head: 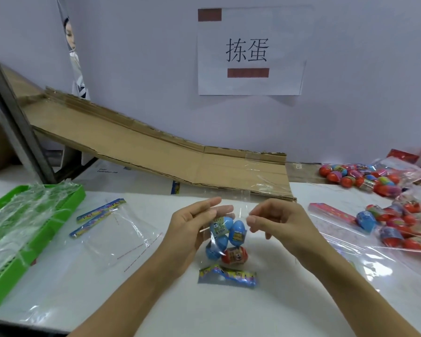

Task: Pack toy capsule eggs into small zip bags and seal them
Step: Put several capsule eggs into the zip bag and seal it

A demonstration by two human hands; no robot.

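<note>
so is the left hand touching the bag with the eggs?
Touching. Head view: left hand fingers lie against the clear bag beside the blue eggs.

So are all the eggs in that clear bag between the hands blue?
No, the clear plastic bag holds several blue capsule eggs and one red capsule egg at the bottom.
</note>
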